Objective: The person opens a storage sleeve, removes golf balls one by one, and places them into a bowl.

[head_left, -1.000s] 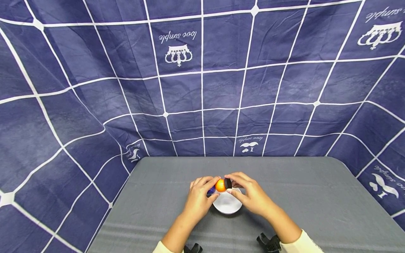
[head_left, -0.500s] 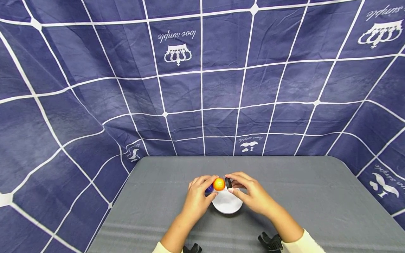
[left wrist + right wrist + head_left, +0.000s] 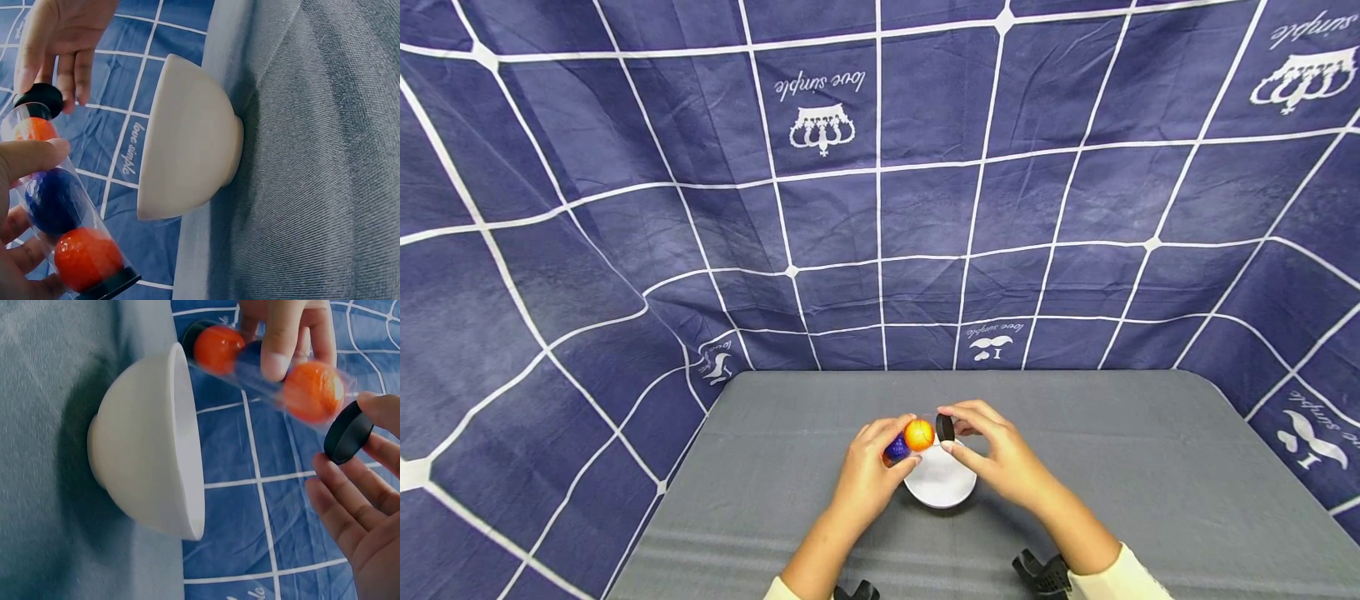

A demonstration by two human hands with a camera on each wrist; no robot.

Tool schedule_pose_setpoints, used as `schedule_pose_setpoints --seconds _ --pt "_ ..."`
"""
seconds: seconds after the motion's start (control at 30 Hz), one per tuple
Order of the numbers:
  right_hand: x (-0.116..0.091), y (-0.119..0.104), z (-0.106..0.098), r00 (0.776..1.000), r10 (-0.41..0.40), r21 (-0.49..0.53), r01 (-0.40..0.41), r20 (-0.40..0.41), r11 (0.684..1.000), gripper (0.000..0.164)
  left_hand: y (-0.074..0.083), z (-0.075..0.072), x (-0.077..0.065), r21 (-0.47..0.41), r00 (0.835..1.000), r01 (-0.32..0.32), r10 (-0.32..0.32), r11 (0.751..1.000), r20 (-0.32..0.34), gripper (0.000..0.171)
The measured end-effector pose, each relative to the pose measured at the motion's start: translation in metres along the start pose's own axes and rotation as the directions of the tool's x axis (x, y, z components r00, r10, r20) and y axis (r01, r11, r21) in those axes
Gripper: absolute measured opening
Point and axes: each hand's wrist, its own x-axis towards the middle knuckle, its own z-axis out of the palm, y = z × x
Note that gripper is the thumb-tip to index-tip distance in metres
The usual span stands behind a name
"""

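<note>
Over a white bowl (image 3: 940, 483), my left hand (image 3: 867, 471) grips a clear plastic tube (image 3: 89, 211) that lies tilted in the air. Inside it sit an orange ball (image 3: 312, 392) at the uncapped end, a blue ball (image 3: 51, 203) in the middle and another orange ball (image 3: 87, 257) at the far end, which has a black end cap (image 3: 112, 285). My right hand (image 3: 996, 446) pinches a round black lid (image 3: 348, 432) between thumb and fingers, a small gap away from the tube's mouth. Part of the blue ball is hidden by my left fingers.
The bowl stands upright on a grey cloth-covered table (image 3: 775, 483). Behind and beside the table hangs a blue curtain (image 3: 925, 208) with white grid lines. Black wrist mounts (image 3: 1041, 575) show near the sleeves.
The black lid has come off the tube's end and moved slightly right with my right hand. My left hand and the tube shifted a little left.
</note>
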Motion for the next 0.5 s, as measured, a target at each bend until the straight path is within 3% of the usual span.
schedule_pose_setpoints --seconds 0.23,0.5 --pt "0.0 0.003 -0.009 0.999 -0.012 -0.095 0.007 -0.051 0.995 0.045 -0.005 -0.003 0.002 -0.167 0.993 0.105 -0.111 0.98 -0.028 0.055" --pt "-0.003 0.022 -0.014 0.984 0.1 -0.231 -0.132 -0.147 0.964 0.046 -0.017 -0.003 0.002 -0.308 0.969 0.225 -0.246 0.924 -0.031 0.055"
